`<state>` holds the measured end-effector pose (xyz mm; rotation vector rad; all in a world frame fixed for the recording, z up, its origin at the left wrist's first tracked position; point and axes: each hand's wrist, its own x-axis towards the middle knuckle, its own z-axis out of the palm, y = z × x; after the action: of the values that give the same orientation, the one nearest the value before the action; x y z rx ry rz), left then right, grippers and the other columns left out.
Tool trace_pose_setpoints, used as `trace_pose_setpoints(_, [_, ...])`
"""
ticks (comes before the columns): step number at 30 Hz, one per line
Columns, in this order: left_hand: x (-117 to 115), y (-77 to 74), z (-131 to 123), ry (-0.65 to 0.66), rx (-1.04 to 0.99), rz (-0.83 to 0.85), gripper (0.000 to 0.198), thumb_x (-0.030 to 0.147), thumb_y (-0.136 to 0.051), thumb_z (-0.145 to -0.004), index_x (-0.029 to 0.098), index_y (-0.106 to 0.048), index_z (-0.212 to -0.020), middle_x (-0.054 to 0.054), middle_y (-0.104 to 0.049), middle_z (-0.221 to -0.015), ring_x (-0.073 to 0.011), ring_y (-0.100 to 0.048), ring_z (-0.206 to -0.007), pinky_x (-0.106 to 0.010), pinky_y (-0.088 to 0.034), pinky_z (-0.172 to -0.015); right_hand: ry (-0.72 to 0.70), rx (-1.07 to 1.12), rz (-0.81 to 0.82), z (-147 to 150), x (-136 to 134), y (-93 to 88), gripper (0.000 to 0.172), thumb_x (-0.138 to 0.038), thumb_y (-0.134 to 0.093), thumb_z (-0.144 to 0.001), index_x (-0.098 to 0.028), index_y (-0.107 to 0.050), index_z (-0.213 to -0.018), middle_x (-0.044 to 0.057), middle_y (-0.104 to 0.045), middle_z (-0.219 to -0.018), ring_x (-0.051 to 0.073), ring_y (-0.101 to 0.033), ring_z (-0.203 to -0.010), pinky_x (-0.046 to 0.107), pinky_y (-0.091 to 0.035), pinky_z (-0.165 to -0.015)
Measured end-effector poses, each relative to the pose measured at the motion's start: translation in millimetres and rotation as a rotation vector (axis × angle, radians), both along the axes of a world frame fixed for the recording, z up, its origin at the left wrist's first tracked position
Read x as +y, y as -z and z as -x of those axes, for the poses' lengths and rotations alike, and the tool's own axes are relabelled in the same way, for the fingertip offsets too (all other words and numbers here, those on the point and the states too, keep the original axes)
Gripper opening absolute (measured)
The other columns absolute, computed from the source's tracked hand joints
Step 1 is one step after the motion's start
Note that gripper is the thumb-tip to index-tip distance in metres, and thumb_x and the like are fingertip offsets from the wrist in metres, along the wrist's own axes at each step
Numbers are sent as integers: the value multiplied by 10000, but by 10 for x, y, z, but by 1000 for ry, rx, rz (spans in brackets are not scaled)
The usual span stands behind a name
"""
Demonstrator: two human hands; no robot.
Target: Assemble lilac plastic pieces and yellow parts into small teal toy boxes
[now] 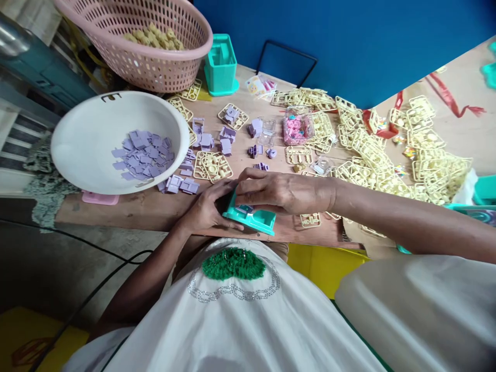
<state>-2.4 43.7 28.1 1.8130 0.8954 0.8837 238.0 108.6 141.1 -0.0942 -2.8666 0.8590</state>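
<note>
A teal plastic case [260, 221] is tilted at the table's front edge, between both hands. My left hand [211, 206] grips its left side, with the thumb along the near edge. My right hand [273, 192] reaches over the case with fingers bent down into it; a small clear or pale piece [245, 209] shows under them, and whether the fingers pinch it is hidden. Just beyond the hands lie small purple parts [261, 166] and a cream sprue frame [212, 166] of moulded pieces.
A white bowl [62, 150] holds purple plates [145, 155]. Behind it stands a pink basket [135, 67] of cream pieces, beside a teal container [221, 67]. A clear box of pink pieces [297, 126] sits mid-table. Cream sprues [372, 160] heap at right; a blue panel [349, 46] stands behind.
</note>
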Motion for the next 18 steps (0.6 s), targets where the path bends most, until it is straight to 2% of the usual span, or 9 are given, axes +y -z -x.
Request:
trace_pose_setpoints(3, [-1,-5,1,-28,14,-10,936,602,-1051,-488,204,-753,-1282,-159,-749,-1370,-397,-682,-1347,-558,-536,-1193,-20,-92,31,30,45,-70,321,-191,-450,-1128,-153,-752,-1229,190,-734,-1227,282,-626,-1199,443,-564,-1001])
trace_pose_setpoints(6, [12,-40,-4,7,15,-22,896,577,-1051,-521,201,-750,-1277,-138,-775,-1292,-367,-723,-1253,-524,-586,-1122,-54,-143,78,63,90,-115,305,-167,-463,-1116,-157,-747,-1228,180,-732,-1227,269,-638,-1169,435,-571,-978])
trace_pose_setpoints(12, [15,-8,18,-6,27,-10,908,547,-1067,-496,191,-764,-1275,-145,-765,-1357,-386,-701,-1324,-540,-565,-1179,-52,-218,-87,178,10,-211,263,-156,-489,-1097,-197,-741,-1030,148,-721,-1196,291,-607,-1112,492,-554,-1004])
trace_pose_setpoints(15, [11,1,18,-4,37,11,941,546,-1066,-499,202,-754,-1317,-137,-770,-1351,-379,-727,-1271,-550,-560,-1186,-26,-235,-86,234,-50,-263,223,-133,-557,-1061,-222,-727,-947,124,-729,-1146,294,-610,-1092,489,-555,-1018])
trace_pose_setpoints(18, [15,-29,5,3,47,28,960,565,-1064,-489,207,-754,-1325,-130,-772,-1346,-368,-741,-1225,-556,-554,-1189,-1,-177,-41,249,-31,-254,257,-89,-558,-1046,-232,-725,-913,100,-746,-1122,282,-631,-1080,490,-560,-1039])
